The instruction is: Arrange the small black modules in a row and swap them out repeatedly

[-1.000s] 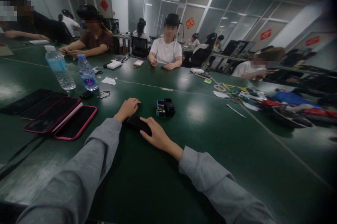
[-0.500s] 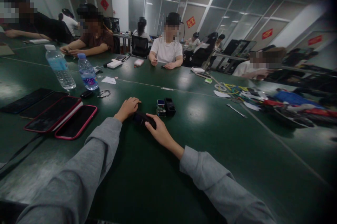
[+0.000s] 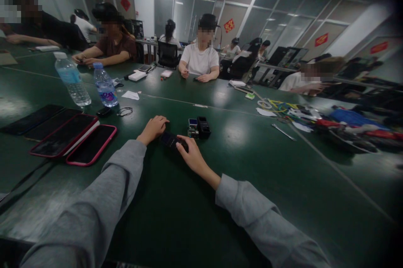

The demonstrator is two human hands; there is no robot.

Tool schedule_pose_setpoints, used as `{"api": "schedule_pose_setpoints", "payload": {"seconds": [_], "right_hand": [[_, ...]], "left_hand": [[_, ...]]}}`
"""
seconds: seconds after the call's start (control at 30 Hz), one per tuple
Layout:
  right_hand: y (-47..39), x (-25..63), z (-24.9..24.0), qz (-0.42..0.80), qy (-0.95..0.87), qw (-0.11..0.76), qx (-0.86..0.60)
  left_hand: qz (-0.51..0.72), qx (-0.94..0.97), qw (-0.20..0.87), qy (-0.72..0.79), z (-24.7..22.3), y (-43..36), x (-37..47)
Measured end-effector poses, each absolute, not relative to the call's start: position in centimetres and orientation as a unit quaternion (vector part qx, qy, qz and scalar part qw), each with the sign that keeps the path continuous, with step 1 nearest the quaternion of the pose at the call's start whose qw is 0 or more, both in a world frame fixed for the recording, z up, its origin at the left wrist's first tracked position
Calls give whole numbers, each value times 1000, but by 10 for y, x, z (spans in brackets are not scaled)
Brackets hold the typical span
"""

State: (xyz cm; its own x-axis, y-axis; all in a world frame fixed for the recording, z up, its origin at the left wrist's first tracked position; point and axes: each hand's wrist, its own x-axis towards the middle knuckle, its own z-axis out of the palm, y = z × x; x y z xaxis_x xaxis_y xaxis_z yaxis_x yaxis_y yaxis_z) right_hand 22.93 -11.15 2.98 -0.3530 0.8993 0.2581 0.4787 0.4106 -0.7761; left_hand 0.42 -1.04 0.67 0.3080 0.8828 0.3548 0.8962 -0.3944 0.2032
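Observation:
A dark handheld device (image 3: 168, 139) with a small screen and keys lies at a slant between my hands. My right hand (image 3: 192, 153) grips its near right end, thumb on top and fingers round the far side. My left hand (image 3: 153, 128) rests on the table just beyond the device's left end, fingers spread and holding nothing. Behind my right hand stand a small circuit module (image 3: 192, 127) with a blue-lit screen and a black block (image 3: 203, 127), side by side.
Several phones (image 3: 91, 145) and two water bottles (image 3: 105, 87) occupy the left of the green table (image 3: 189, 217). A wrench (image 3: 283, 132) and a heap of cables and cloth (image 3: 352, 125) are at the right. A person (image 3: 200, 60) sits opposite.
My right hand has shifted slightly right along the device, and more of its top face and keys now shows. My left hand has barely moved.

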Motion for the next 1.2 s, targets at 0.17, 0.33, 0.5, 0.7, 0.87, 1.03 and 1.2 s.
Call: {"api": "schedule_pose_setpoints", "payload": {"seconds": [0.17, 0.33, 0.5, 0.7, 0.87, 1.03, 1.2], "right_hand": [[-110, 229, 28, 306, -763, 344, -454], [-110, 229, 29, 300, -763, 343, -458], [-111, 229, 29, 301, -759, 337, -470], [-108, 227, 27, 282, -767, 355, -453], [-108, 227, 26, 280, -768, 356, -452], [-109, 227, 27, 277, -771, 356, -449], [-111, 227, 28, 282, -773, 338, -458]], "left_hand": [[-207, -809, 15, -550, 7, -11, 4], [-210, -809, 7, -550, 7, -10, 4], [-210, -809, 10, -549, 8, -11, 4], [-207, -810, 10, -548, 7, -10, 4], [-208, -809, 12, -550, 7, -10, 4], [-207, -810, 14, -549, 7, -11, 4], [-206, -810, 14, -549, 7, -11, 4]]}}
